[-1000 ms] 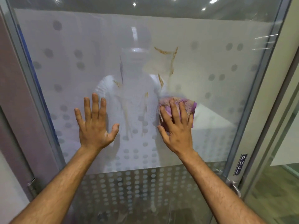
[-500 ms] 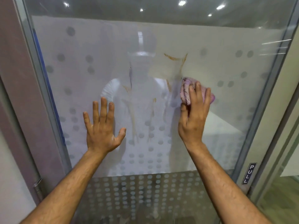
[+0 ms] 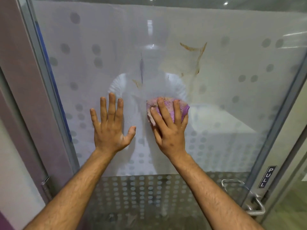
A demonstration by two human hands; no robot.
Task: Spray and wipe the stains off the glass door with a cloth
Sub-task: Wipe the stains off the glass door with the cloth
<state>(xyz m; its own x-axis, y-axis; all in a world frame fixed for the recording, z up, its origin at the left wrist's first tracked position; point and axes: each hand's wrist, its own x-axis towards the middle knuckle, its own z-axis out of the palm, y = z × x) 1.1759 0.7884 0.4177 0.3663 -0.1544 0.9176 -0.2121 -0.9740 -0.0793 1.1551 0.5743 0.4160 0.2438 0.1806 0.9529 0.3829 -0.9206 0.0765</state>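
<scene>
A frosted glass door [image 3: 232, 100] with grey dots fills the view. Brown stains [image 3: 197, 52] streak the glass at upper right of centre, and smaller brown marks [image 3: 137, 83] sit left of centre. My right hand [image 3: 169, 130] presses a crumpled purple cloth [image 3: 167, 106] flat against the glass below the stains. My left hand [image 3: 110, 128] lies flat on the glass beside it, fingers spread, holding nothing. No spray bottle is in view.
A metal door handle [image 3: 252, 206] sits at lower right beside a PULL label [image 3: 266, 176]. The metal door frame [image 3: 280, 113] runs up the right edge. A mauve wall panel [image 3: 20, 80] and a hinge [image 3: 45, 185] stand at the left.
My right hand has swept the cloth down and to the left from beside the upper stains to the middle of the glass. My left hand stays flat on the glass.
</scene>
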